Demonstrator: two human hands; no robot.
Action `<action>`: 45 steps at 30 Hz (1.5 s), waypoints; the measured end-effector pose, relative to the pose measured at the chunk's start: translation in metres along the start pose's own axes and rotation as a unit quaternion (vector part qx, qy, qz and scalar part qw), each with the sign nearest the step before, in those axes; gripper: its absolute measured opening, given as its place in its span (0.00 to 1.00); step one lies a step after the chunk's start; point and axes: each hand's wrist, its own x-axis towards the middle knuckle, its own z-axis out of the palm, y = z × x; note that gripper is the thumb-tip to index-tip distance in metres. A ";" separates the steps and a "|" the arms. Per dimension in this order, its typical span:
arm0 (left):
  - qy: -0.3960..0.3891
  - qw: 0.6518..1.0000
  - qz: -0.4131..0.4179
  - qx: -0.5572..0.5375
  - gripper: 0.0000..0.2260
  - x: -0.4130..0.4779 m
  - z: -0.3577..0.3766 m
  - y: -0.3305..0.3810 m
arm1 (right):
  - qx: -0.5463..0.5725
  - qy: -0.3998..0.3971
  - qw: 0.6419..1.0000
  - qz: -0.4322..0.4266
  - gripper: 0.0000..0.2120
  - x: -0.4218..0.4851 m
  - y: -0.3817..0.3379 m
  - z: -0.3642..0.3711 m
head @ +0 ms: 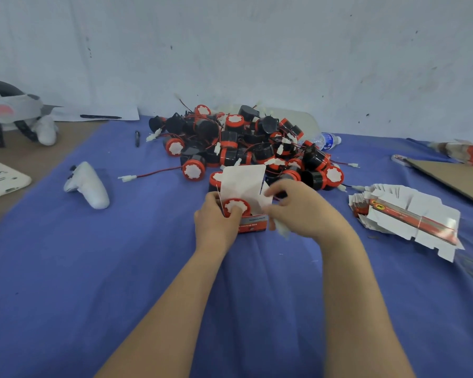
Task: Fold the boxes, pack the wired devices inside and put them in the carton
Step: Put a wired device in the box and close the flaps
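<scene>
A small red and white box [253, 223] stands on the blue cloth with its white lid flap [243, 181] up. A wired device [236, 207] with a red rim and white face sits in its open top. My left hand [216, 222] grips the box's left side, thumb on the device. My right hand [303, 211] holds the box's right side flap, fingers blurred. Behind lies a pile of black and red wired devices [246, 143]. A stack of flat unfolded boxes [407, 216] lies to the right.
A brown cardboard sheet [453, 178] lies at the far right. A white controller [89, 185] lies on the left, a black pen [137, 138] beyond it. A water bottle [328, 140] lies behind the pile. A headset [8, 110] and paper sit at far left.
</scene>
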 end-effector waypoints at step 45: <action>0.014 0.999 0.045 0.008 0.08 -0.002 0.001 -0.003 | -0.091 0.113 0.987 0.065 0.10 0.035 -0.011 0.049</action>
